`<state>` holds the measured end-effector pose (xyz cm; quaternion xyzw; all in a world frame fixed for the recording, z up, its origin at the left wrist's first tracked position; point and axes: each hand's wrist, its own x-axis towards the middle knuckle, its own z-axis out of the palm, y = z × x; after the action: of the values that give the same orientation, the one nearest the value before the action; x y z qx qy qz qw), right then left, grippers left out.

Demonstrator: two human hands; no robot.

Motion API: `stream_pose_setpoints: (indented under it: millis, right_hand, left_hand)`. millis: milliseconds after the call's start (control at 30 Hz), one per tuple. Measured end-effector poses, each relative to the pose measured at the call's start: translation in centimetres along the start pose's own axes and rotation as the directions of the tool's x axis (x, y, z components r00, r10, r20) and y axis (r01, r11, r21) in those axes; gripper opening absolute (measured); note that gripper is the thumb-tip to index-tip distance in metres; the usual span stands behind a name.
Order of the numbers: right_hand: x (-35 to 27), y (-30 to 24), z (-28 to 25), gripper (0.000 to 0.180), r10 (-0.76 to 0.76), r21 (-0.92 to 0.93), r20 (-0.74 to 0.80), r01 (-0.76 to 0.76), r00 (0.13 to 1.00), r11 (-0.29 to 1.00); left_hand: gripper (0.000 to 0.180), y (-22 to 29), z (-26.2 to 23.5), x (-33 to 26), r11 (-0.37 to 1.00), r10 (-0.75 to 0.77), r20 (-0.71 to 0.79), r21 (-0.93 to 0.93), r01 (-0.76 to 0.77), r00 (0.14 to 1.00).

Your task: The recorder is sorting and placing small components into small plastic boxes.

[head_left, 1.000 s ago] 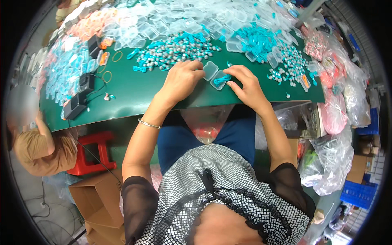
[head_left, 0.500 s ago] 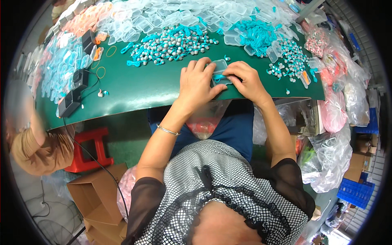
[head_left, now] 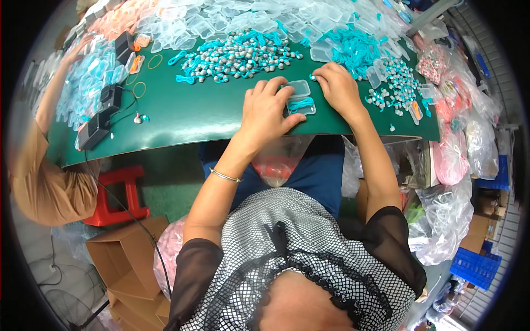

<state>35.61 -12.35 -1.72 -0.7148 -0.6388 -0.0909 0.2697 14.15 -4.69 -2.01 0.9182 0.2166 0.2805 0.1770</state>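
Note:
A small clear plastic box (head_left: 309,110) lies open on the green table in front of me, its lid tipped back on the far side. A coiled teal cord (head_left: 300,103) rests inside it. My left hand (head_left: 267,108) holds the box from its left, fingertips by the lid and thumb at the near edge. Farther right, my right hand (head_left: 339,89) pinches a small teal and grey piece (head_left: 313,78) at the table top, between thumb and forefinger. Its other fingers are curled.
Corded teal and grey pieces (head_left: 237,58) are heaped beyond my left hand. Teal cords (head_left: 356,52) and small loose pieces (head_left: 395,83) lie at the right. Clear boxes (head_left: 221,22) cover the back. At the left, a co-worker's arm (head_left: 49,96) reaches past black blocks (head_left: 94,132).
My right hand has left the box and moved up and right to the small loose piece. The teal cord now lies uncovered in the box. A co-worker's arm has reached forward at the left.

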Motion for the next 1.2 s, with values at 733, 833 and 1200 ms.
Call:
stream_pose_setpoints:
  millis: [733, 833, 1200]
  right_hand:
    - [-2.3, -1.0, 0.1, 0.013, 0.135, 0.305, -0.047, -0.114, 0.990, 0.945]
    - [-2.8, -1.8, -0.2, 0.018, 0.179, 0.362, -0.068, -0.143, 0.982, 0.921]
    - [-4.8, -3.3, -1.7, 0.024, 0.163, 0.448, -0.025, -0.134, 0.986, 0.884]
  left_hand:
    - [0.010, -4.3, -0.2, 2.2, 0.932, -0.208, -0.274, 0.237, 0.275, 0.939]
    - [0.009, -4.1, 0.3, 2.5, 0.915, -0.231, -0.252, 0.273, 0.299, 0.940]
    - [0.014, -3.6, -1.2, -0.7, 0.927, -0.346, -0.098, -0.187, 0.324, 0.933]
